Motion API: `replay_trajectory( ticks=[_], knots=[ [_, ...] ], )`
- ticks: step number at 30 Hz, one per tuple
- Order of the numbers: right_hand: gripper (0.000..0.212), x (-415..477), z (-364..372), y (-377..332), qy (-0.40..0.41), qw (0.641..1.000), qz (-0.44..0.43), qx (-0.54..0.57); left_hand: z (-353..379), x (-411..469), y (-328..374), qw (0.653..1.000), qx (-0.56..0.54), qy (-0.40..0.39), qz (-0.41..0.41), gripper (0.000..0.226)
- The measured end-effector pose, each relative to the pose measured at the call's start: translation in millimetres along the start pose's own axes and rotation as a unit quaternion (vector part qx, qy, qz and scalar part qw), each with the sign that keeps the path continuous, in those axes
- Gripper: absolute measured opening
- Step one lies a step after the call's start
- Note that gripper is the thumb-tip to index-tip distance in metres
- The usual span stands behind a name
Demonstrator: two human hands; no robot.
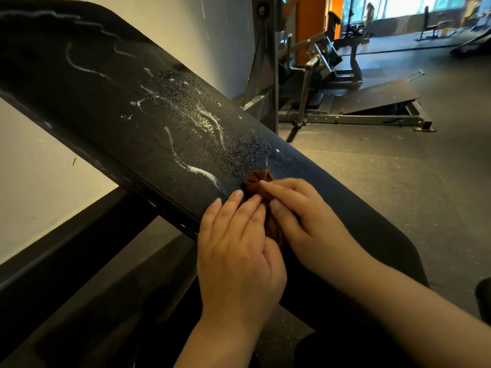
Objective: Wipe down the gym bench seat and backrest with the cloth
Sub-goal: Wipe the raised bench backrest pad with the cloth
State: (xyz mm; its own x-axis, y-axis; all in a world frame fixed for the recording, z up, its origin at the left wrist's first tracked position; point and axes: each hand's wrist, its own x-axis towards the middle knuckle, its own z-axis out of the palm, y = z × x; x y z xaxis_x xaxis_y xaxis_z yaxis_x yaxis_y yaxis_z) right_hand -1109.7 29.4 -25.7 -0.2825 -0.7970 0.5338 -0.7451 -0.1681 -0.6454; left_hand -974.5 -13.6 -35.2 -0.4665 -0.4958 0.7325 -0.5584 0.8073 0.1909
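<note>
We have the bunched brown cloth [256, 181] low on the sloping black backrest [106, 115], just below the white foam streaks [202, 172], our left hand [236, 243] resting straight, released fingers [231, 205] beside it while our right hand [308, 219] pinches it.

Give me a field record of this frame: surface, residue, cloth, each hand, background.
surface: black bench pad, tilted, running from upper left to lower right
residue: white streaks and wet droplets across its middle, not yet wiped
cloth: brown cloth, bunched, on the pad at the streaks' lower end
left: left hand, fingers straight, tips touching cloth and pad
right: right hand, thumb and forefinger pinch the cloth
background: gym machine on a dark floor
</note>
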Motion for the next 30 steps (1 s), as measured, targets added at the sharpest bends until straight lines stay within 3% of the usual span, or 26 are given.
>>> replay_trajectory(
  ticks=[3,7,13,19,25,30],
  knots=[
    [0.036,32,-1,19,0.025,0.998,0.013,-0.051,-2,-1,1,1.0,0.011,-0.027,-0.003,0.046],
    [0.038,32,-2,11,0.005,0.997,0.071,-0.024,-11,-1,0,0.998,0.016,-0.06,0.01,0.047],
    [0.038,-4,-9,0,-0.023,0.998,-0.027,-0.06,-15,6,-4,0.999,-0.006,-0.038,0.006,0.044],
    [0.042,54,-4,21,0.025,0.995,0.089,-0.024,-2,38,3,0.996,0.033,-0.083,0.019,0.046],
    [0.041,11,-10,8,-0.028,1.0,0.004,0.003,5,23,5,0.999,0.014,-0.045,0.027,0.033],
    [0.039,62,-5,25,0.03,0.998,0.033,-0.055,5,28,7,0.999,0.015,-0.043,0.016,0.039]
  ],
)
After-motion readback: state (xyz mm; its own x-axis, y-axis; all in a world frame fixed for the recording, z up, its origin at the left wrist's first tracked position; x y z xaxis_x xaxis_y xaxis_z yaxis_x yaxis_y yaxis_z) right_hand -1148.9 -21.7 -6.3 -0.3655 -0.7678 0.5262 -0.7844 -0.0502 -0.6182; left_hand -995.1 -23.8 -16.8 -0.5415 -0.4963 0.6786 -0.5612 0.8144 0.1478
